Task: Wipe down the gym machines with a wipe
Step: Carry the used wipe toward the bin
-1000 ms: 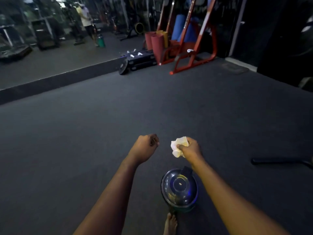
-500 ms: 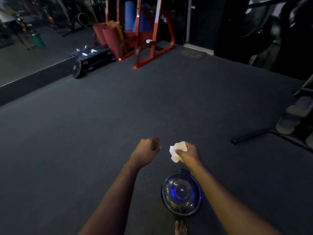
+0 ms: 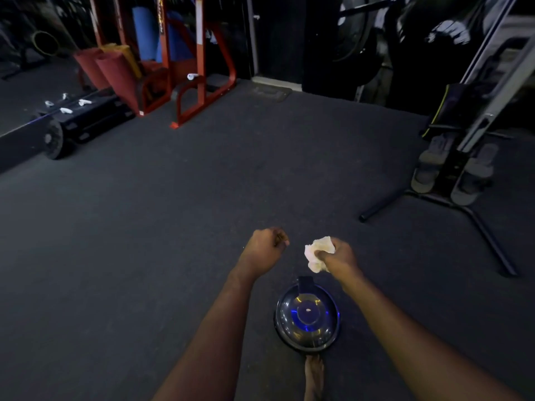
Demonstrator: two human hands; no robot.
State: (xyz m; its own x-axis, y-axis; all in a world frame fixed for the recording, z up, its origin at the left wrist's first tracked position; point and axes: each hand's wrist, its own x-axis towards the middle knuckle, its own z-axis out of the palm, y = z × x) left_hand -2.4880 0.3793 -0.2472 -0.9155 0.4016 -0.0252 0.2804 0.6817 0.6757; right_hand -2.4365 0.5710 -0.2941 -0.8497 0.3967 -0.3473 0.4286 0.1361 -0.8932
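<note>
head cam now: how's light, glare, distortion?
Head view: dim overall, far background nearly black; blue and yellow glare on the glossy dome; wide-angle lean on the red rack; wipe, left hand and right hand lit, fairly sharp.

lettering on the red rack upright (image 3: 160, 21) is too blurred to read

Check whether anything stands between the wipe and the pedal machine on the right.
Nothing visible does: the right hand holds the wipe, and only bare floor lies between it and the pedal machine.
</note>
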